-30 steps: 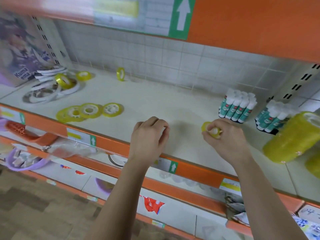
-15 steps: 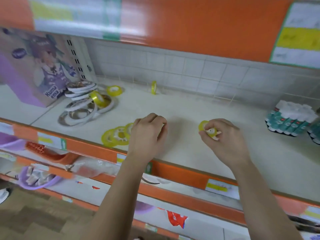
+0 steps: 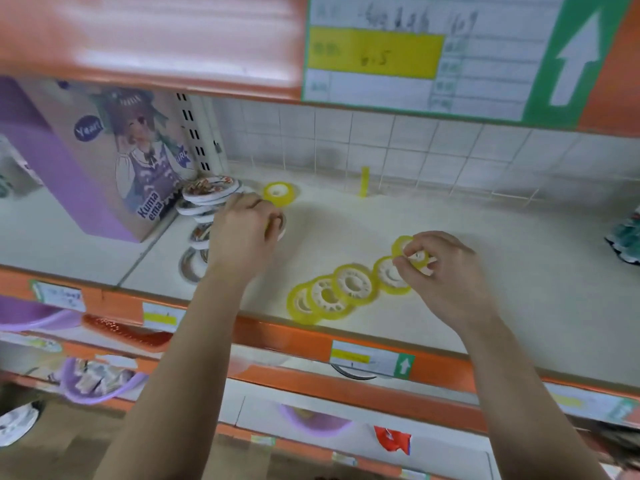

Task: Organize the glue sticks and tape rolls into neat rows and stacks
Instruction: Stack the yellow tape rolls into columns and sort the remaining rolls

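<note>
Right hand fingers pinch 1 yellow tape roll; left hand fingers curl round a white-rimmed roll.

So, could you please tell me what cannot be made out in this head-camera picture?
Head view, left hand: its curled fingers hide whatever it may hold.
Head view, glue sticks: cut off by the right edge, so uncountable.
Head view, price label: writing too blurred to read.
Head view, small yellow tape roll: half covered by the right hand pinching it.
Head view, white-rimmed tape rolls: lower ones hidden behind the left hand.
</note>
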Tool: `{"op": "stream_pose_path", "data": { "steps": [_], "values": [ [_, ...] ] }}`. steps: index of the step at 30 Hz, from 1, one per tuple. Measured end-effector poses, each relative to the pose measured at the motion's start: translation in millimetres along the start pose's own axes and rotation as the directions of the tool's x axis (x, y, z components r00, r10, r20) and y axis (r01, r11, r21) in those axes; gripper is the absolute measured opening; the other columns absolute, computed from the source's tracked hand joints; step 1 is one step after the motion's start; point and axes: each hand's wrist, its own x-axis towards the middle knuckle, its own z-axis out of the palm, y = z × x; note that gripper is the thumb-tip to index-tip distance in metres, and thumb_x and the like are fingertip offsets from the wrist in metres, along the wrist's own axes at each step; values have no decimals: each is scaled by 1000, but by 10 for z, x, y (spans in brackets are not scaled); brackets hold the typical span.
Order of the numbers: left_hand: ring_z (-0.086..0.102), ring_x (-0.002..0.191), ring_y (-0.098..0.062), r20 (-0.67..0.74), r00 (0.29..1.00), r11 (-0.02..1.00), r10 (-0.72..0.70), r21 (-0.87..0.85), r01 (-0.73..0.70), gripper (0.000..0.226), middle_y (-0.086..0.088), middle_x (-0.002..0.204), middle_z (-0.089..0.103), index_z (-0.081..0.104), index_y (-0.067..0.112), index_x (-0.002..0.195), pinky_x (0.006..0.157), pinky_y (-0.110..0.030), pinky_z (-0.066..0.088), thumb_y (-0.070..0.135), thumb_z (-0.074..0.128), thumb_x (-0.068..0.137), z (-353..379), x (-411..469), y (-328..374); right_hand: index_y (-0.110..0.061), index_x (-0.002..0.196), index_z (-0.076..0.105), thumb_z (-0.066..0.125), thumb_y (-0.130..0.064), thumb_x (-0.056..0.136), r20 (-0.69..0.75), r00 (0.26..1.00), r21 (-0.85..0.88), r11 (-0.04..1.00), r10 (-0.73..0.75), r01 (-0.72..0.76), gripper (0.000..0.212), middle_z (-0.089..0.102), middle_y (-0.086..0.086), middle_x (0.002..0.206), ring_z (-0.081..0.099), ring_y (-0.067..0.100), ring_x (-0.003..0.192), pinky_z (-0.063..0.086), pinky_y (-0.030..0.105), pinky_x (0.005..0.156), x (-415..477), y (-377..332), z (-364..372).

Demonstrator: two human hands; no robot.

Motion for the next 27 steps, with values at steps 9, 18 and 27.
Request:
{"op": "stream_pose_path", "data": {
  "steps": [9,18,27],
  "values": [
    [52,93,-41,101,995,999,-16,32,12,16,-16,94,58,73,1,87,83,-47,48,10,78,74,67,106,-246,-18,83,69,75,-26,81,7,1000,-21,1000,-2,2,11,65,-7,101,52,5,80,50,32,79,71,-104,118],
    [49,95,-41,98,994,999,-40,-9,41,13,-17,98,55,72,0,85,85,-45,45,7,77,75,95,99,-227,-18,82,68,75,-25,80,-8,1000,-10,1000,8,-8,10,64,-7,99,54,6,81,51,33,78,49,-86,113],
    [47,98,-44,82,995,998,-57,-20,59,13,-20,102,51,72,-1,84,87,-46,43,9,76,77,53,92,-172,-17,82,69,76,-24,79,-35,999,-17,999,30,-30,10,65,-7,99,53,4,79,51,35,78,-82,-79,41]
  ]
}}
